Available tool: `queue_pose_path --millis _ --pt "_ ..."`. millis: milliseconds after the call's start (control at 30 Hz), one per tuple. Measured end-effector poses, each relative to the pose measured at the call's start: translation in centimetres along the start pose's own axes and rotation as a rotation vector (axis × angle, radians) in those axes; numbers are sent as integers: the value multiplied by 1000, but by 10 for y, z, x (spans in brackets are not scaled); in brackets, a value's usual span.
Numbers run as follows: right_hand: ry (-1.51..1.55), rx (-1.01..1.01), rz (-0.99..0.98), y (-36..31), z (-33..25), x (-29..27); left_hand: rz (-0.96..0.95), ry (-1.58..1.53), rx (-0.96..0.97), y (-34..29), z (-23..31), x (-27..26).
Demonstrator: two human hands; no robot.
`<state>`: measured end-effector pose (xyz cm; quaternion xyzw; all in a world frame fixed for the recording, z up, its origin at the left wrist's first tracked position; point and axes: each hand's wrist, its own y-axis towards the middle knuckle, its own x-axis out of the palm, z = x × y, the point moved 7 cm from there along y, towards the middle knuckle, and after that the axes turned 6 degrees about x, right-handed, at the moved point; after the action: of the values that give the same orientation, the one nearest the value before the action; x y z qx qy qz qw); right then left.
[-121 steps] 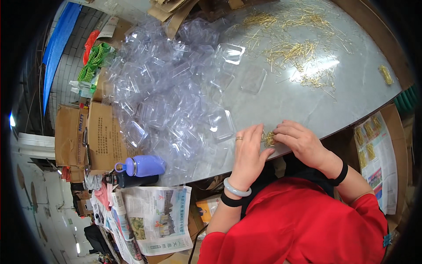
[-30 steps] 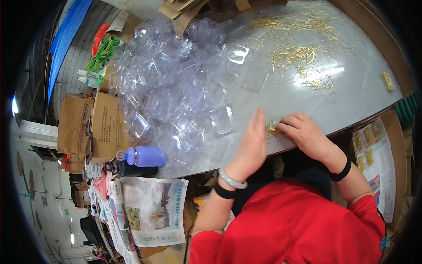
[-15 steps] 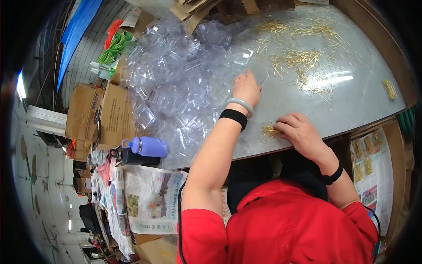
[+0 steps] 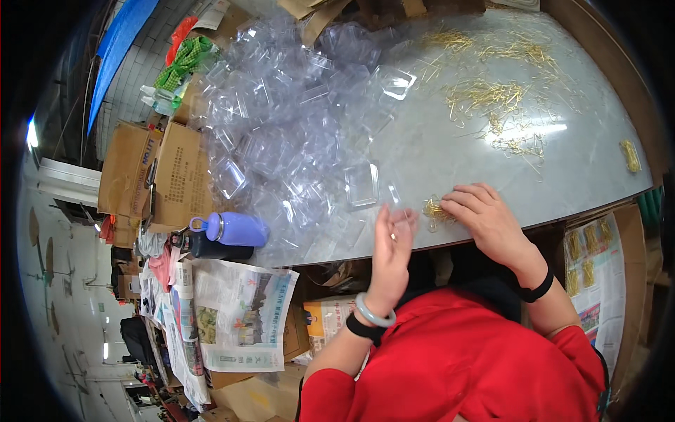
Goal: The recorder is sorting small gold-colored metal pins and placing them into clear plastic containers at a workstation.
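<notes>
My left hand (image 4: pixel 394 246) is raised over the table's near edge, its fingers smeared by motion. Beyond its fingertips lies a clear plastic box (image 4: pixel 362 185), and the blur hides whether the hand holds any plastic. To its right, my right hand (image 4: pixel 485 218) rests on the tabletop, fingers curled together over one end of a small bunch of gold wire hooks (image 4: pixel 432 208). The bunch's other end sticks out to the left of the fingertips.
A big heap of clear plastic boxes (image 4: pixel 281 133) covers the table's left side. Loose gold hooks (image 4: pixel 492 95) spread over the far right, and a bundled bunch (image 4: pixel 629 155) lies by the right rim. A purple bottle (image 4: pixel 239 230) stands at the near left, beside cardboard boxes (image 4: pixel 181 176).
My left hand has drawn back from beside the plastic heap toward me, to the table's near edge. My right hand stays at the bunch of hooks.
</notes>
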<state>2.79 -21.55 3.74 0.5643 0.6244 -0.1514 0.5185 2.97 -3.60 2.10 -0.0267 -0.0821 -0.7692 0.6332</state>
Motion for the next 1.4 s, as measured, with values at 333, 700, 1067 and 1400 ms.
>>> queue_pose_path --millis 333,700,1067,1400 --pt "-40 78 116 0 -2 0 -194 -273 -22 -19 -23 11" --pt "-36 167 192 6 1 0 -251 119 -2 15 -9 -2" --pt "5 275 209 5 4 1 -223 -484 -305 13 -26 29" --pt "-14 126 156 1 -4 2 -132 -505 -266 -15 -11 -16"
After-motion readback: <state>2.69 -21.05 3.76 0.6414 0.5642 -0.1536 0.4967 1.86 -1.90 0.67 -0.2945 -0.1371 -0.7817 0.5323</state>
